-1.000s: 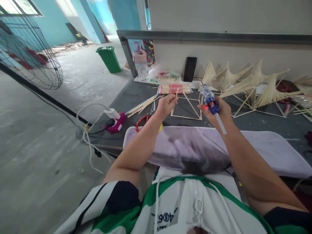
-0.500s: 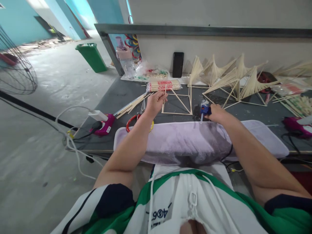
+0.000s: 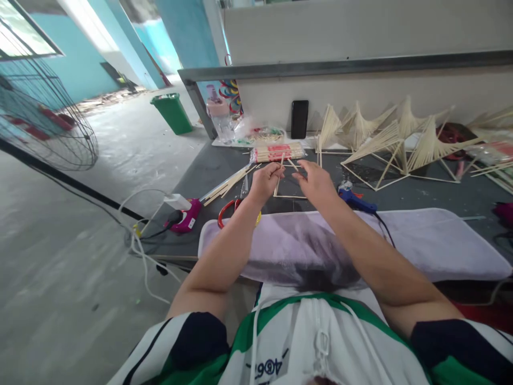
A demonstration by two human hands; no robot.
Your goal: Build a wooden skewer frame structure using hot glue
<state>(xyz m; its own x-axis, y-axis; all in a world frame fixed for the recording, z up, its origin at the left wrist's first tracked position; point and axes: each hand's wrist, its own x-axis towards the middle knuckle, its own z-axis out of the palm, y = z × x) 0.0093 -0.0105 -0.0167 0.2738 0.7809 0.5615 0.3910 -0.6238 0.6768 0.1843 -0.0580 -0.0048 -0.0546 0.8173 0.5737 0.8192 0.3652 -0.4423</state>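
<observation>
My left hand (image 3: 265, 182) pinches a thin wooden stick (image 3: 282, 158) that stands upright at the left side of a square stick frame (image 3: 289, 196). Over the right part of that frame is my right hand (image 3: 317, 184), its thumb and forefinger apart near the diagonal stick (image 3: 293, 164), with nothing visibly gripped. It hides much of the frame. To the right of it, a blue glue gun (image 3: 357, 201) lies on the dark table, its cord running toward me. Red-handled scissors (image 3: 226, 213) are partly covered by my left forearm.
A lilac mat (image 3: 425, 240) runs along the table's front edge. Fanned stick models (image 3: 404, 140) stand at the back right. Behind my hands lie a wrapped stick bundle (image 3: 278, 152) and an upright phone (image 3: 300, 118). Loose sticks (image 3: 227, 184) and a magenta power strip (image 3: 188, 216) are leftward.
My right hand has let go of the glue gun, now lying on the table, and moved left to the stick frame. My left hand still pinches the stick. The view has shifted somewhat.
</observation>
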